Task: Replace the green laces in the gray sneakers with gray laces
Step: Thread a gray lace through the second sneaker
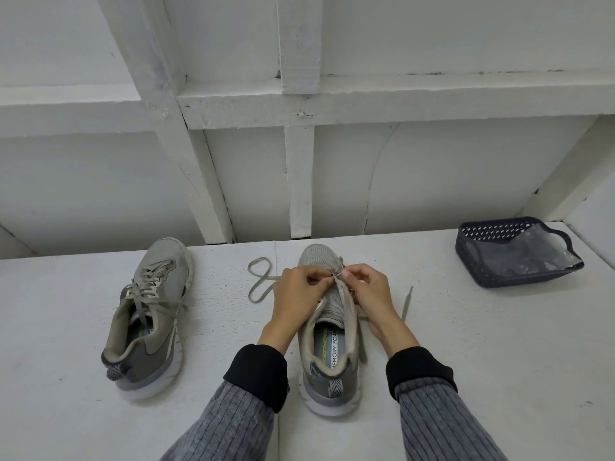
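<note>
Two gray mesh sneakers are sitting on the white textured bench (100,410): the laced sneaker (149,314) at left, the near sneaker (327,354) under both hands. The left hand (294,294) and right hand (367,292) are each pinching the flat gray lace (258,277) over the eyelets, its loop lying leftward. One perforated dark basket (499,277) is resting far right.

Bare white-painted plank-walled workroom (299,104)

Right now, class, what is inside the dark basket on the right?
Inside the basket lies a clear plastic bag, leaning over its open near side. The bag's contents are too blurred to name, and the basket's floor under it is hidden.
</note>
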A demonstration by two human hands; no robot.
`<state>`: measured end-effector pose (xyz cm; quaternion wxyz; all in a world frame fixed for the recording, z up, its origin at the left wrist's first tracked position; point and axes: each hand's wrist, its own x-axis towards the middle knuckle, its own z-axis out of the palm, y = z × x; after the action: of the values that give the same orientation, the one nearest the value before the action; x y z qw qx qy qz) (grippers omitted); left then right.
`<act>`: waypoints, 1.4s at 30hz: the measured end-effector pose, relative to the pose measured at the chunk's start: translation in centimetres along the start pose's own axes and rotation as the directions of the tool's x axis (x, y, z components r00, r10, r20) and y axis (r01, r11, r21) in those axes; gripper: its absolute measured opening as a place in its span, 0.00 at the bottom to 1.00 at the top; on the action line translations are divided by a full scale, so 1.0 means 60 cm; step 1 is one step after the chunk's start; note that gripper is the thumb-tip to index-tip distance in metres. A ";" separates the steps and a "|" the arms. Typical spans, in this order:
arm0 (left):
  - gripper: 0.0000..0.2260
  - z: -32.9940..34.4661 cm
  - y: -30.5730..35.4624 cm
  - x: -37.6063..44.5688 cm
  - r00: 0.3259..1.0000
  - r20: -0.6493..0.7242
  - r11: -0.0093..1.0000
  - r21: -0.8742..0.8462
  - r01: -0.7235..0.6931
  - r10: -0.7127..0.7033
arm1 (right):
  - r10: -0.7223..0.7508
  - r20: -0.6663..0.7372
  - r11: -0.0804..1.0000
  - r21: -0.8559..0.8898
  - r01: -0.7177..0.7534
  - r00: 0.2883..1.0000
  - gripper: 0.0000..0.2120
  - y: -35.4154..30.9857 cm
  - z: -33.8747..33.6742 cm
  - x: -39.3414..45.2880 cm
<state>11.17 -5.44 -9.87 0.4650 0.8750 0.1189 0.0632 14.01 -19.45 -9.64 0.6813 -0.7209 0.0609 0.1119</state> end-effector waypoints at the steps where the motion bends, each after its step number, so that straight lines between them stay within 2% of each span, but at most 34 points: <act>1: 0.03 -0.003 -0.002 -0.008 0.999 -0.040 0.995 -0.094 0.025 -0.029 | -0.024 -0.028 0.997 0.067 0.026 0.999 0.03 -0.001 -0.001 -0.001; 4: 0.07 -0.008 -0.014 -0.034 0.979 -0.151 0.944 -0.319 0.081 -0.135 | -0.023 -0.094 0.901 0.430 0.061 0.995 0.03 -0.015 -0.024 -0.009; 5: 0.08 -0.007 -0.018 -0.044 0.966 -0.182 0.926 -0.362 0.108 -0.184 | -0.029 -0.121 0.878 0.471 0.083 0.992 0.04 -0.018 -0.035 -0.012; 6: 0.08 -0.006 -0.019 -0.052 0.949 -0.205 0.906 -0.400 0.141 -0.238 | -0.048 -0.153 0.893 0.436 0.111 0.987 0.04 -0.019 -0.046 -0.013; 7: 0.09 -0.004 -0.022 -0.056 0.932 -0.220 0.889 -0.424 0.175 -0.289 | -0.080 -0.188 0.933 0.332 0.140 0.979 0.05 -0.017 -0.057 -0.015; 9: 0.11 -0.001 -0.024 -0.060 0.913 -0.213 0.871 -0.434 0.231 -0.349 | -0.164 -0.245 0.985 0.008 0.171 0.956 0.05 0.000 -0.077 -0.017; 11: 0.12 0.001 -0.025 -0.061 0.912 -0.171 0.854 -0.446 0.267 -0.374 | -0.231 -0.294 0.951 -0.268 0.152 0.927 0.05 0.027 -0.099 -0.017; 15: 0.14 0.003 -0.029 -0.060 0.929 -0.151 0.853 -0.466 0.234 -0.337 | -0.252 -0.351 0.881 -0.468 0.064 0.902 0.06 0.060 -0.125 -0.017; 17: 0.13 0.006 -0.030 -0.058 0.940 -0.147 0.856 -0.473 0.207 -0.308 | -0.291 -0.297 0.776 -0.629 0.043 0.909 0.09 0.059 -0.114 -0.017; 19: 0.11 0.008 -0.032 -0.057 0.949 -0.145 0.857 -0.482 0.180 -0.281 | -0.347 -0.173 0.666 -0.738 0.112 0.922 0.13 0.047 -0.088 -0.017; 22: 0.11 0.007 -0.036 -0.055 0.961 -0.126 0.861 -0.483 0.159 -0.248 | -0.342 0.097 0.625 -0.719 0.304 0.935 0.14 0.023 -0.039 -0.016; 23: 0.12 0.007 -0.037 -0.055 0.965 -0.111 0.860 -0.485 0.156 -0.238 | -0.317 0.152 0.612 -0.722 0.324 0.936 0.13 0.020 -0.027 -0.013; 25: 0.15 0.005 -0.038 -0.055 0.973 -0.088 0.860 -0.490 0.145 -0.214 | -0.297 0.168 0.624 -0.711 0.324 0.940 0.10 0.022 -0.011 -0.005; 26: 0.16 0.004 -0.038 -0.054 0.976 -0.082 0.862 -0.488 0.137 -0.202 | -0.297 0.141 0.667 -0.678 0.311 0.944 0.06 0.022 -0.009 -0.003; 28: 0.16 0.002 -0.038 -0.053 0.979 -0.082 0.863 -0.490 0.123 -0.185 | -0.252 0.061 0.857 -0.449 0.252 0.966 0.06 0.016 -0.012 -0.004; 29: 0.16 0.003 -0.039 -0.052 0.980 -0.084 0.859 -0.499 0.114 -0.178 | -0.188 0.033 0.951 -0.242 0.191 0.982 0.06 0.010 -0.016 -0.007; 30: 0.15 0.003 -0.038 -0.052 0.981 -0.086 0.854 -0.508 0.108 -0.175 | -0.119 0.033 0.992 0.036 0.118 0.992 0.07 0.002 -0.020 -0.012; 31: 0.15 0.004 -0.038 -0.051 0.980 -0.089 0.849 -0.518 0.106 -0.177 | -0.059 0.061 0.948 0.316 0.037 0.996 0.08 -0.006 -0.025 -0.015; 32: 0.15 0.004 -0.038 -0.051 0.979 -0.089 0.844 -0.525 0.108 -0.181 | -0.035 0.078 0.870 0.494 -0.008 0.996 0.09 -0.009 -0.030 -0.016; 33: 0.14 0.005 -0.038 -0.050 0.980 -0.087 0.841 -0.531 0.108 -0.181 | -0.026 0.066 0.840 0.543 -0.014 0.998 0.10 -0.012 -0.034 -0.017; 34: 0.15 0.005 -0.039 -0.050 0.980 -0.088 0.842 -0.529 0.109 -0.181 | -0.024 0.034 0.875 0.484 0.005 0.999 0.10 -0.011 -0.038 -0.016; 35: 0.15 0.006 -0.039 -0.050 0.980 -0.089 0.844 -0.526 0.105 -0.178 | -0.054 -0.008 0.947 0.316 0.053 0.999 0.10 -0.007 -0.042 -0.016; 36: 0.15 0.006 -0.040 -0.050 0.979 -0.092 0.843 -0.527 0.105 -0.180 | -0.111 -0.023 0.990 0.083 0.113 0.994 0.10 0.001 -0.049 -0.017; 37: 0.15 0.007 -0.040 -0.050 0.978 -0.092 0.838 -0.534 0.111 -0.188 | -0.170 -0.002 0.976 -0.135 0.169 0.985 0.09 0.010 -0.057 -0.018; 38: 0.15 0.006 -0.040 -0.050 0.977 -0.090 0.834 -0.539 0.117 -0.195 | -0.219 0.034 0.930 -0.296 0.219 0.975 0.08 0.020 -0.066 -0.019; 40: 0.15 0.006 -0.040 -0.050 0.978 -0.081 0.838 -0.531 0.121 -0.193 | -0.294 0.096 0.808 -0.506 0.301 0.951 0.06 0.041 -0.088 -0.020; 42: 0.15 0.006 -0.039 -0.049 0.978 -0.080 0.845 -0.521 0.122 -0.191 | -0.368 0.110 0.633 -0.698 0.335 0.923 0.05 0.055 -0.106 -0.017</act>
<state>8.04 -5.25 -12.04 0.6762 0.7007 0.1986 0.1107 12.75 -26.04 -12.28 0.3608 -0.9254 -0.1132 -0.0236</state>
